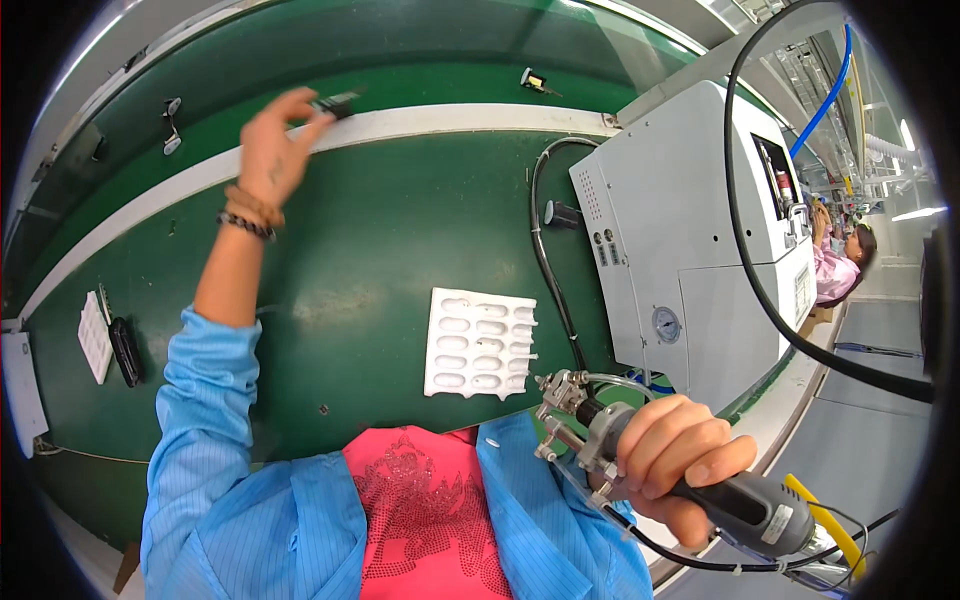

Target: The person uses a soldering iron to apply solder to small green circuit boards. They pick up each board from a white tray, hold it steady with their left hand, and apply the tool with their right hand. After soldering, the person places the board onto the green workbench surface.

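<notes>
My right hand [670, 465] is wrapped round a dark grey handheld power screwdriver [755, 505]. Metal fittings and a clear tube sit at the screwdriver's front end, which points toward the bench. My left hand [278, 150] reaches out over the white strip at the far side. Between its thumb and fingers is a small dark part [338, 104], blurred and too small to name. A white molded tray [432, 375] with rows of oval hollows lies on the green bench, just left of the screwdriver's tip.
A large light-grey machine [660, 220] with a gauge stands at the right. Black cable [537, 215] runs along its side. A small black-and-yellow part [535, 80] lies beyond the strip. At far left lie a white tray [95, 338] and a black object [126, 352]. Another person [838, 270] sits at the far right.
</notes>
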The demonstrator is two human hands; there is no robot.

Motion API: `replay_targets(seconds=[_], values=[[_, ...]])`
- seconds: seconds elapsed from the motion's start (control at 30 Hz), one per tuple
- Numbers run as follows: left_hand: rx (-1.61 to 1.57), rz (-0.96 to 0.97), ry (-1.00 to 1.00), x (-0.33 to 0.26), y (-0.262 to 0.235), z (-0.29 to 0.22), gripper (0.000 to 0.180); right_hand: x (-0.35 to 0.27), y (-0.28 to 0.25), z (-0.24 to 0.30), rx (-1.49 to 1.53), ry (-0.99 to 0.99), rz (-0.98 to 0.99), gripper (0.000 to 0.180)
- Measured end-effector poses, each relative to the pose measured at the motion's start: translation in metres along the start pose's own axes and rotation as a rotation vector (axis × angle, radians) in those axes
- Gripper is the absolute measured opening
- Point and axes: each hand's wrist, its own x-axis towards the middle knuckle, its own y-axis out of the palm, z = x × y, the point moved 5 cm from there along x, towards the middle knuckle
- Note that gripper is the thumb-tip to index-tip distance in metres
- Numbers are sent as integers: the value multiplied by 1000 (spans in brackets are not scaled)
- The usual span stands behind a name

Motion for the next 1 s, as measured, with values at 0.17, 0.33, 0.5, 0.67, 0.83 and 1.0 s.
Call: replay_targets(seconds=[0.17, 0.33, 0.5, 0.67, 0.83, 1.0], values=[[224, -82, 203, 49, 20, -21, 40, -4, -7, -9, -22, 1, 59, 43], [58, 240, 489, 79, 132, -80, 41, 1, -13, -17, -7, 10, 45, 43], [134, 515, 595, 116, 237, -97, 48, 15, -16, -10, -65, 38, 53, 45], [90, 547, 660, 126, 282, -90, 48, 19, -25, -11, -116, 21, 24, 45], [123, 403, 666, 134, 284, -90, 28, 20, -29, -14, -107, 26, 43, 44], [-68, 388, 620, 81, 231, -124, 25, 20, -27, -15, -94, 4, 48, 44]])
